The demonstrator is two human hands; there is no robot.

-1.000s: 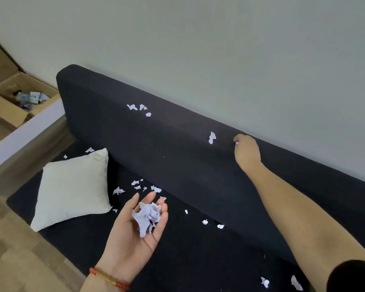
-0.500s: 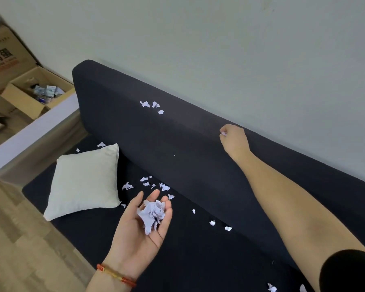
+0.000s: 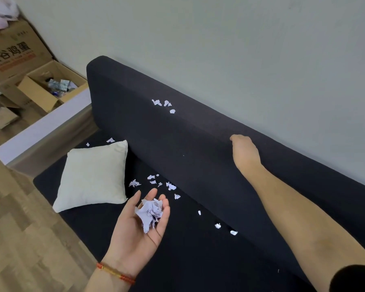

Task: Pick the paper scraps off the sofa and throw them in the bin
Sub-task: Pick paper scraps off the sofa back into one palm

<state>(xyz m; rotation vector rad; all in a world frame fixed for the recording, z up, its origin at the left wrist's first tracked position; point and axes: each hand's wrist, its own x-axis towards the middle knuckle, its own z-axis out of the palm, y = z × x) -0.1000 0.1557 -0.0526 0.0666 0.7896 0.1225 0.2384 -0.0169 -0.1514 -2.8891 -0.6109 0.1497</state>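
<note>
My left hand [image 3: 139,232] is held palm up over the seat of the dark sofa [image 3: 177,140], carrying a crumpled wad of pale paper scraps [image 3: 150,211] on relaxed fingers. My right hand [image 3: 243,152] is curled on the top edge of the backrest; the scrap that lay there is out of sight under its fingers. Several scraps [image 3: 163,104] lie further left on the backrest top. More scraps [image 3: 154,183] are scattered on the seat beside the pillow, and a few scraps [image 3: 217,225] lie along the foot of the backrest. No bin is in view.
A white pillow [image 3: 93,175] leans at the left end of the seat, with two scraps [image 3: 110,140] behind it. Open cardboard boxes [image 3: 51,89] stand past the sofa's end at the far left. Wooden floor [image 3: 19,239] runs along the sofa's front.
My right hand slid left along the backrest top and closed over the scrap there, which is no longer visible. The view shifted left. My left hand kept the wad.
</note>
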